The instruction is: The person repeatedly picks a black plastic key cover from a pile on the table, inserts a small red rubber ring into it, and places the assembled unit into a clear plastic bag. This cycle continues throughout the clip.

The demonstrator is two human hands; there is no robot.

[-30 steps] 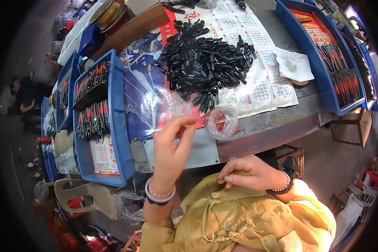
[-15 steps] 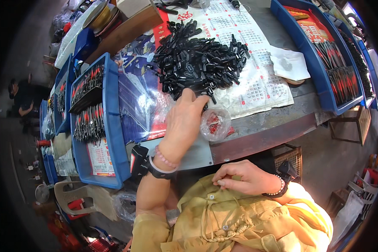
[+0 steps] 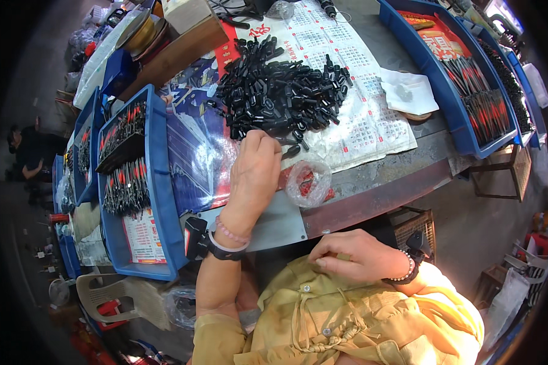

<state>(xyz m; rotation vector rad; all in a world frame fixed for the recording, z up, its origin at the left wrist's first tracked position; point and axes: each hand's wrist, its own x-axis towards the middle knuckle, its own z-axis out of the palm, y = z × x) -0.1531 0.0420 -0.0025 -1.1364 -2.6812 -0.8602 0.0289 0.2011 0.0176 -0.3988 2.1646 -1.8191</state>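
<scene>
My left hand (image 3: 255, 170) reaches over the table to the near edge of a heap of small black plastic parts (image 3: 277, 91). Its fingers are curled downward and drawn together; the fingertips are hidden, so what they hold does not show. One loose black part (image 3: 291, 151) lies just right of these fingers. Close to my body, above the lap, rests my right hand (image 3: 353, 254), fingers bent in and the thumb near the forefinger. Nothing can be made out between them. A clear round plastic tub (image 3: 309, 184) with small red pieces stands at the table's front edge, right of my left hand.
Blue trays (image 3: 179, 243) with rows of black-and-red parts stand at left; another blue tray (image 3: 469, 137) is at right. Calendar sheets (image 3: 371, 131) lie under the heap. A white paper (image 3: 408, 91) sits right of it. Spools (image 3: 141, 36) and a plastic chair (image 3: 125, 292) are at left.
My left hand has shifted slightly left along the heap's near edge, and a loose black part now shows apart from its fingers. My right hand stays where it was. The whole view has turned a little.
</scene>
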